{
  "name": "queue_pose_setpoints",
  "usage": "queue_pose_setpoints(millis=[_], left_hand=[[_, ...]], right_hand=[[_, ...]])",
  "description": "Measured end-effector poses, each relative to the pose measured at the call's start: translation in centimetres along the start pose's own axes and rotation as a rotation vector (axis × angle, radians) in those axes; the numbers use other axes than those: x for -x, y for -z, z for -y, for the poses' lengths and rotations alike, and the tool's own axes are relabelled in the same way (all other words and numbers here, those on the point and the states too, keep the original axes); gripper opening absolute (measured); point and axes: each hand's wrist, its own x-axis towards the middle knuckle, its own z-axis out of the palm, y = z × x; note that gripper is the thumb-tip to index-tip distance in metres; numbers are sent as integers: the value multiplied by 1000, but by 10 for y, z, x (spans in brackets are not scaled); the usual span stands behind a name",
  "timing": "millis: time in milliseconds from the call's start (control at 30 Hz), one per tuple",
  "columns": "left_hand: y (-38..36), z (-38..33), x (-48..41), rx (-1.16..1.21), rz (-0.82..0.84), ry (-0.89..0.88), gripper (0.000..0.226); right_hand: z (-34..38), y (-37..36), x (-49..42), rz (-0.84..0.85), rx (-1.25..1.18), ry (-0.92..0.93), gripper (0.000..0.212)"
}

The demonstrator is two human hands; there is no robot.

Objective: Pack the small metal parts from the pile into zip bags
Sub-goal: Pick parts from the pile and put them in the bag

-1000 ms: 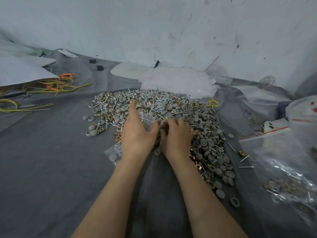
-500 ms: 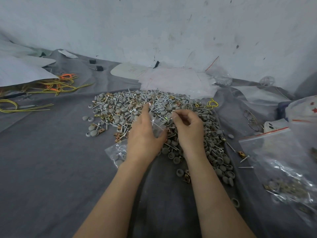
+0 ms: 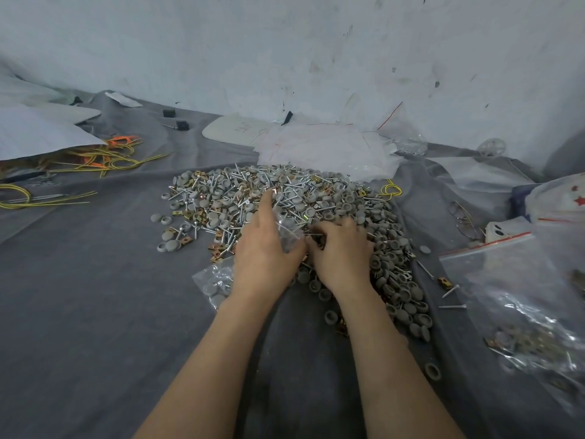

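Head view: the pile [image 3: 285,198] of screws [image 3: 272,177], grey caps [image 3: 411,291] and brass-coloured clips [image 3: 217,256] lies loose on a grey cloth [image 3: 95,296]. Each part is hard, small and light. The smooth screws would likely slip from a broad grab, so a fingertip pinch on a shaft or a cap's rim looks surest. The small zip bag [image 3: 286,232] is thin, soft film that crumples and will not stay open alone, so it is best held at its mouth. The left hand [image 3: 266,251] grips it there, fingers curled round the film and forefinger stretched toward 12 o'clock. The bag's bottom, with a few caps inside, trails out at 8 o'clock under the wrist. The right hand [image 3: 343,248], at 3 o'clock of the bag's mouth, digs curled fingers into the pile; whether they pinch a part I cannot tell. The pile spreads from 10 round to 4 o'clock of both hands.
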Motion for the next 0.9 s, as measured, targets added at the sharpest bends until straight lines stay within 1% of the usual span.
queue_pose_setpoints(millis=[67, 133, 233, 333, 433, 500, 667, 800, 900], left_hand=[[0, 0, 0, 7, -1, 0, 89], [-1, 0, 0, 1, -7, -1, 89], [-1, 0, 0, -8, -11, 3, 90], [-1, 0, 0, -3, -16, 5, 89], [-1, 0, 0, -21, -22, 3, 88], [-1, 1, 1, -12, -22, 6, 88], [-1, 2, 1, -6, -23, 5, 88], [-2, 3, 0, -3, -27, -10, 89], [-2, 4, 0, -5, -28, -3, 89]], right_hand=[[3, -2, 1, 15, 68, -2, 32], [5, -5, 1, -13, 68, -9, 29], [8, -8, 2, -37, 43, -17, 24], [7, -10, 2, -52, 8, -24, 23], [5, -8, 1, -117, -77, -42, 18], [4, -7, 1, -130, -101, -48, 17], [5, -10, 3, -35, 68, -11, 34], [9, -11, 3, -62, 81, -25, 26], [9, -11, 4, -61, 92, -23, 28]])
